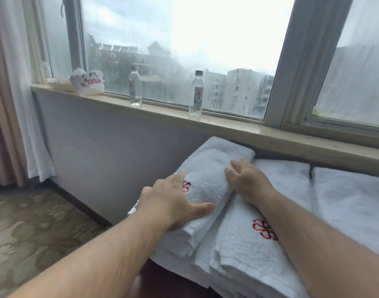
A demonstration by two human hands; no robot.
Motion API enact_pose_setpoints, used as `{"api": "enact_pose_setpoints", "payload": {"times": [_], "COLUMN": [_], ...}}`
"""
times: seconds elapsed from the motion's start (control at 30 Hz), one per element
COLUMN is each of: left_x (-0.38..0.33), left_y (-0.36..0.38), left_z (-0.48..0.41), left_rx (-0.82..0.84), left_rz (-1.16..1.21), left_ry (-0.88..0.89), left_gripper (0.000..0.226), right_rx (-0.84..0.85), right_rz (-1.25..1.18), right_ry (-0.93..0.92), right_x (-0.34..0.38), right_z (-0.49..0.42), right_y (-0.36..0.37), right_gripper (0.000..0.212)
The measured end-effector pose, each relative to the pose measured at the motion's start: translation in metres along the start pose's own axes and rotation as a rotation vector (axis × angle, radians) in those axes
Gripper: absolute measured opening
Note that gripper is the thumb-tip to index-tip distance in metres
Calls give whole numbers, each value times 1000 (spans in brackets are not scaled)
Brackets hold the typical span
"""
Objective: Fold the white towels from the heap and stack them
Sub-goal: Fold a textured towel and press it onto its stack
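Towel of white folded terry with red emblem [207, 175], under flat left hand [173, 198] and relaxed right hand [246, 179]; second emblem towel [242, 250] beside; two clear plastic bottles [135, 88] [197, 93].

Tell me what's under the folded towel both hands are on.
Under the folded towel, white towel layers show at its near end, so it tops a stack. The left hand and right hand rest on it. Their number and what bears them are covered.
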State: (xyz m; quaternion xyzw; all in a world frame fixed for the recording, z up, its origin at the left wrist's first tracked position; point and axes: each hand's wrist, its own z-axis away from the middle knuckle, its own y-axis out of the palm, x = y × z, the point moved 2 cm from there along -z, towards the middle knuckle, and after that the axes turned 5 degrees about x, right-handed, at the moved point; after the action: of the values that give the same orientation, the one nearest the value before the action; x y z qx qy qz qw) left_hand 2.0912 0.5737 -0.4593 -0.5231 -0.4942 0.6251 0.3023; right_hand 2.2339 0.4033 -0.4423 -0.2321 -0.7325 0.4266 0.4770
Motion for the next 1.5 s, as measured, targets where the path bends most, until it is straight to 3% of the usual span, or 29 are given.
{"api": "enact_pose_setpoints", "payload": {"times": [0.17, 0.33, 0.5, 0.67, 0.9, 1.2, 1.33, 1.5], "left_x": [-16, -15, -28, -74, -144, -258, -313, -368], "left_y": [-10, -2, -6, -1, 43, 129, 171, 204], "left_z": [16, 80, 144, 199, 253, 278, 278, 268], "left_rx": [3, -29, 15, 16, 84, 157, 200, 287], "left_rz": [-286, -215, -97, 33, 109, 292, 396, 493], "left_ry": [8, 76, 97, 266, 459, 797, 847, 874], "left_gripper": [99, 82, 77, 74, 68, 47, 46, 39], "right_rx": [-87, -96, 30, -111, -306, -443, -500, -669], "right_rz": [14, 83, 91, 1, 15, -62, -83, -357], "right_ry": [1, 53, -68, -31, 178, 423, 465, 558], "right_x": [-8, -12, 9, 0, -79, -216, -265, -315], "right_z": [88, 161, 229, 333, 434, 495, 503, 492], "right_y": [-6, -15, -29, -59, -121, -172, -183, -190], "right_gripper": [37, 32, 33, 30, 22, 19, 17, 11]}}
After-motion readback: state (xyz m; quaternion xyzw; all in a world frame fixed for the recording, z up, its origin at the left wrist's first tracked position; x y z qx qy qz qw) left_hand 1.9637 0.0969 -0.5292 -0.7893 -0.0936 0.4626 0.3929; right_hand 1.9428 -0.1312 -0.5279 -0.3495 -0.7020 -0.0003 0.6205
